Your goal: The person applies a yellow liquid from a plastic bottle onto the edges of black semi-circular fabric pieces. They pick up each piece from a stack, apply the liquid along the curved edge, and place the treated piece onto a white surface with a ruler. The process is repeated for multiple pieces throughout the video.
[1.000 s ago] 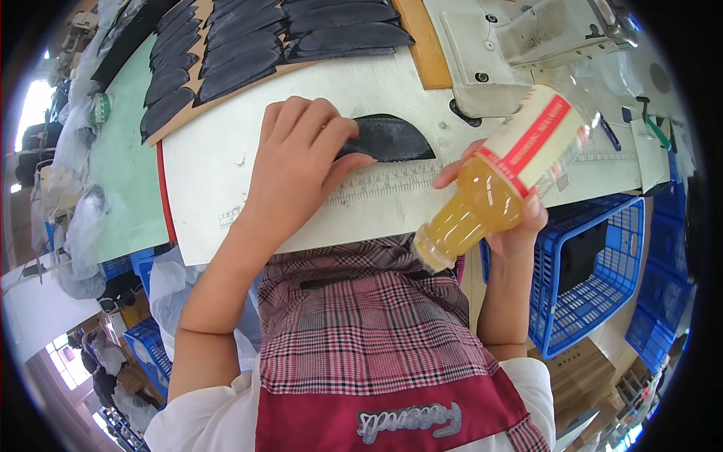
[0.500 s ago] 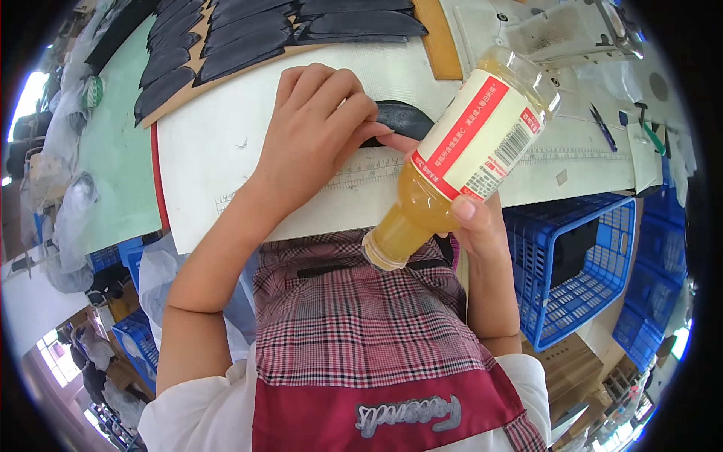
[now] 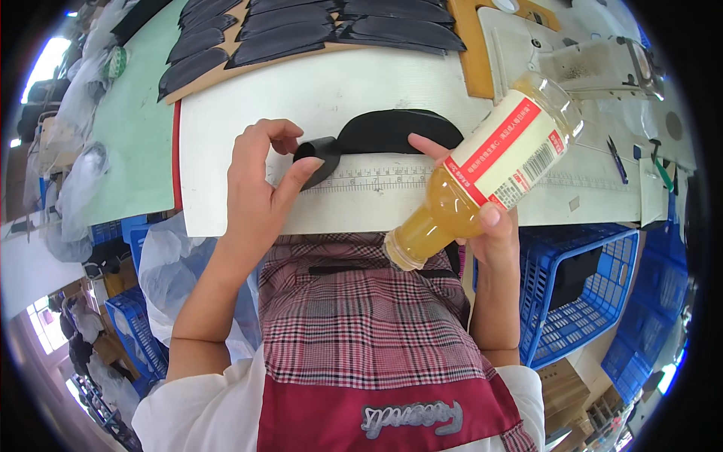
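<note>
A black half-oval piece of thin sheet material lies on the white work surface, beside a printed ruler scale. At its left a black flap curls upward; whether it is a separate layer I cannot tell. My left hand is open around this curl, thumb and fingers apart, the thumb tip at its edge. My right hand grips a clear bottle of yellow liquid, tilted with its capped neck down toward me. The right index finger reaches out from behind the bottle onto the black piece.
Several rows of dark curved pieces lie on a brown board at the back. A green mat is on the left. A pen and a machine with a metal arm are at the right. Below the edge stands a blue crate.
My left hand has drawn left and its pinch has opened, uncovering the curled flap. More of the black piece shows now. The whole view has shifted slightly; the bottle stays in my right hand.
</note>
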The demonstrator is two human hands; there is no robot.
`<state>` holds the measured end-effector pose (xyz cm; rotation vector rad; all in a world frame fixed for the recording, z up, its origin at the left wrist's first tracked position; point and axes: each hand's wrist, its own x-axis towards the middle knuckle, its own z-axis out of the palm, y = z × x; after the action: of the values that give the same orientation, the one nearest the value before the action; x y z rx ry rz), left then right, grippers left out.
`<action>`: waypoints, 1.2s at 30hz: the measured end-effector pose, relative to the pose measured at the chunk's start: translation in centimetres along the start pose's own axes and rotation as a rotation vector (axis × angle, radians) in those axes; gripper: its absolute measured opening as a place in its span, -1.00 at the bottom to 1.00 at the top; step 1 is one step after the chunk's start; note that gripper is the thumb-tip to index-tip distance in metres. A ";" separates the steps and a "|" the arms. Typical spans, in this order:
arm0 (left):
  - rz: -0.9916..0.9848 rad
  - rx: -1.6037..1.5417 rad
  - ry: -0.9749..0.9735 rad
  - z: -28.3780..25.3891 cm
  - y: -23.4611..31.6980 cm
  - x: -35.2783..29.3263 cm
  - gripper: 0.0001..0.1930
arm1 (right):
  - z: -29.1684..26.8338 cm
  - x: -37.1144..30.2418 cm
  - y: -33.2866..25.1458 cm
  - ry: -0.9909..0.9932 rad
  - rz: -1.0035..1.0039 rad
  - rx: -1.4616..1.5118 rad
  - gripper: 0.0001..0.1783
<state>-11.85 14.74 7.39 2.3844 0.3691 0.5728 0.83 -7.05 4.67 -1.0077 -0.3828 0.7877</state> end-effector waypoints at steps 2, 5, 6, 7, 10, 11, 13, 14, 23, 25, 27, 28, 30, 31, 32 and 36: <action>0.048 0.018 -0.017 -0.7 -0.4 -0.1 -0.67 | 0.9 0.2 -0.4 0.067 0.043 -0.101 -0.04; 0.135 0.089 -0.048 -1.9 -0.5 0.3 -0.66 | 0.5 0.2 -0.3 0.020 0.011 -0.057 -0.12; 0.169 0.118 -0.057 -2.2 -0.3 0.5 -0.66 | 0.4 0.3 -0.3 0.011 0.005 -0.052 -0.13; 0.216 0.145 -0.050 -2.4 -0.2 0.7 -0.70 | 0.4 0.2 -0.3 0.004 0.002 -0.046 -0.14; 0.317 0.226 -0.049 -3.0 0.0 1.1 -0.78 | 0.7 0.1 -0.4 -0.008 0.015 -0.045 -0.15; 0.322 0.253 -0.068 -3.2 -0.1 1.1 -0.80 | 0.7 0.1 -0.5 -0.019 0.029 -0.056 -0.15; 0.326 0.289 -0.113 -3.7 -0.4 0.9 -0.83 | 0.9 0.0 -0.4 -0.011 0.016 -0.069 -0.14; 0.323 0.299 -0.141 -3.9 -0.5 0.4 -0.85 | 0.9 0.0 -0.2 0.009 -0.005 -0.071 -0.14; 0.131 0.221 -0.065 -4.5 -1.8 -3.5 -0.88 | 1.0 0.0 -0.4 0.002 0.012 -0.111 -0.11; 0.136 0.284 -0.067 -4.5 -2.0 -4.1 -0.88 | 1.2 0.1 -0.5 -0.023 0.026 -0.108 -0.12; 0.156 0.297 -0.010 -4.5 -2.3 -4.6 -0.87 | 1.4 0.1 -0.2 0.004 -0.013 -0.111 -0.14; 0.167 0.303 0.018 -4.5 -2.5 -4.9 -0.87 | 1.1 0.0 -0.3 -0.009 -0.004 -0.117 -0.14; 0.090 0.219 0.020 -4.5 -2.7 -5.3 -0.90 | 1.1 0.0 -0.3 -0.018 -0.001 -0.127 -0.16; 0.053 0.176 0.020 -4.5 -2.7 -5.5 -0.91 | 1.2 0.0 -0.2 -0.021 -0.008 -0.133 -0.16; 0.049 0.169 0.022 -4.6 -2.7 -5.5 -0.91 | 1.1 0.0 -0.2 -0.019 -0.014 -0.140 -0.16; 0.091 0.140 0.067 -4.6 -2.9 -5.3 -0.88 | 1.3 0.0 -0.4 -0.022 -0.022 -0.151 -0.17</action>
<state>-19.00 17.19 7.05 2.5309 0.3411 0.6899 0.17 -6.33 5.65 -1.1342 -0.4774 0.7590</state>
